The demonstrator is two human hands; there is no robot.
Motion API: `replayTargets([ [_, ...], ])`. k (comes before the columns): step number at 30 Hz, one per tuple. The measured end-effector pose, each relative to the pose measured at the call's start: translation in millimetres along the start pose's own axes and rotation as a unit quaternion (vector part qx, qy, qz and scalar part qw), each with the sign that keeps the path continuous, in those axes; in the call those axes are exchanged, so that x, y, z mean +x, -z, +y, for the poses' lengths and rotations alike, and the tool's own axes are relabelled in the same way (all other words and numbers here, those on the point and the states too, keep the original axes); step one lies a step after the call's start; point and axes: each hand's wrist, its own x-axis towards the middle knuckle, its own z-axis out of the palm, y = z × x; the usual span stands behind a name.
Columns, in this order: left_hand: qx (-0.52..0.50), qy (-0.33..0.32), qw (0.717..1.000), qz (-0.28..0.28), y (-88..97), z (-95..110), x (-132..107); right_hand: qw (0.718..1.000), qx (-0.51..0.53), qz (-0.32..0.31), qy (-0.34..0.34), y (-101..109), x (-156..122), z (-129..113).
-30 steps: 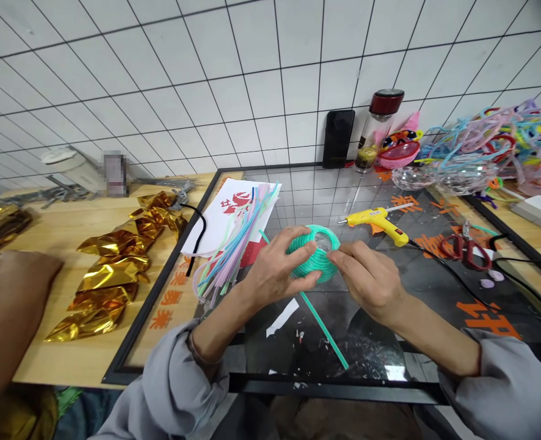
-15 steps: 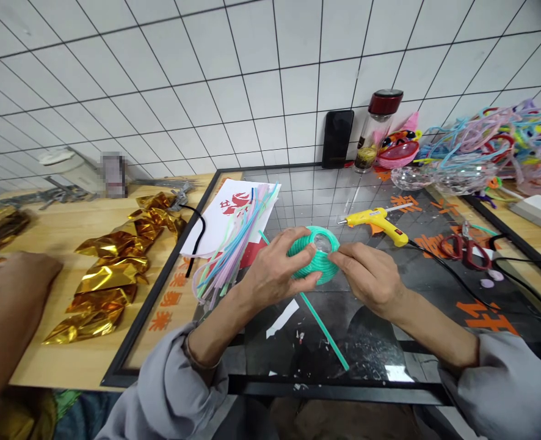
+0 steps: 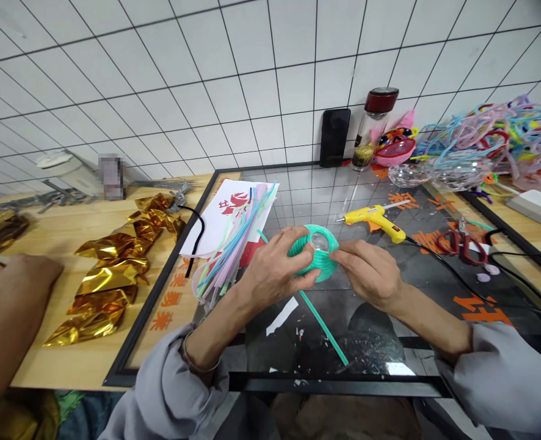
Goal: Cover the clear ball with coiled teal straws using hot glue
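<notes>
My left hand wraps round a teal coiled ball, made of teal pipe cleaner wound over a clear round form. My right hand pinches the same ball from the right, fingertips pressed near its clear top opening. A loose teal pipe cleaner tail runs from under the ball toward me across the black glass mat. Both hands hover just above the mat.
A yellow glue gun and red scissors lie to the right. Pastel pipe cleaners lie on white paper at left, gold foil pieces on the wooden table. Another person's hand works at far left. Phone, bottle and tangled pipe cleaners at back.
Barely any: my view shifted slightly, and both hands keep their grip on the teal ball with small finger adjustments.
</notes>
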Motion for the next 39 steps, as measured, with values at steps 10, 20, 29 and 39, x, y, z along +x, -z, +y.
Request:
replayTargets([
  [10, -0.016, 0.016, 1.0, -0.007, -0.8, 0, -1, 1.0, 0.014, -0.009, 0.01, -1, 2, 1],
  [20, 0.022, -0.007, 1.0, -0.02, 1.7, 1, 1, 0.999, 0.02, -0.032, 0.013, -3, 0, 3],
  [29, 0.065, -0.012, 0.997, -0.028, 6.5, 7, 1, 0.999, 0.016, -0.052, 0.004, -2, 4, 2],
  [39, 0.115, 0.011, 0.991, -0.072, 5.3, 20, -2, 0.999, 0.0, -0.051, -0.008, -3, 5, 0],
])
